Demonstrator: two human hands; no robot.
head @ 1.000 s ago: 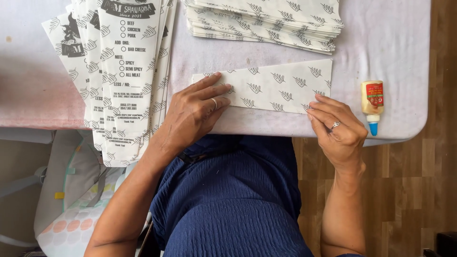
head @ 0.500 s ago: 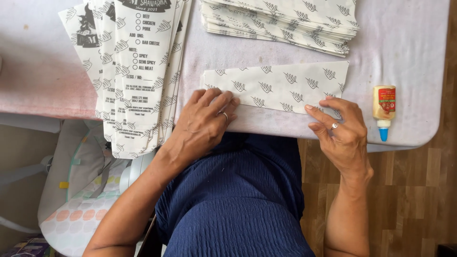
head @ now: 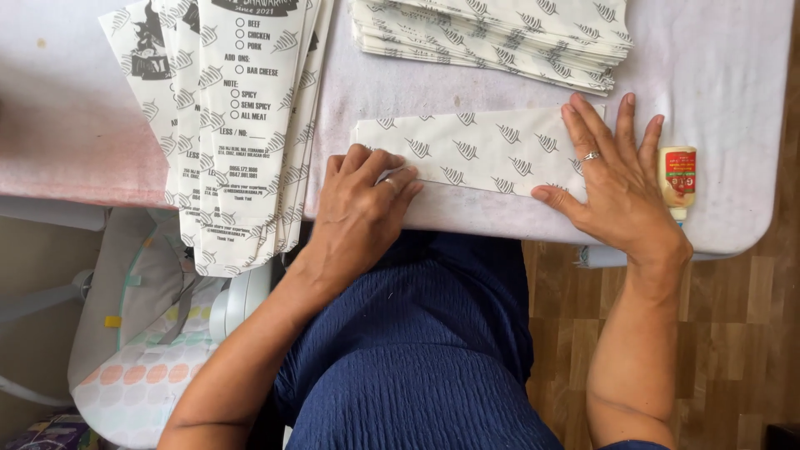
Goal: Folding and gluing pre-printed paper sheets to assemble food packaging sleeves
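Both hands lie flat on the folded patterned paper sheet (head: 475,154) — left hand (head: 362,204) with fingers curled at its near edge, right hand (head: 617,179) spread wide beside the glue bottle (head: 677,177).

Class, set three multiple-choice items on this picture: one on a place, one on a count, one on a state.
1. Where does the glue bottle lie?
A. beside the right hand
B. on the floor
C. on the upper paper stack

2. How many hands press the patterned paper sheet?
A. none
B. one
C. two

3. How is the right hand?
A. fisted
B. flat, fingers spread
C. lifted

Answers: 1 A, it lies just past the right hand on the table. 2 C, the left hand presses it too. 3 B, its palm lies flat on the paper.
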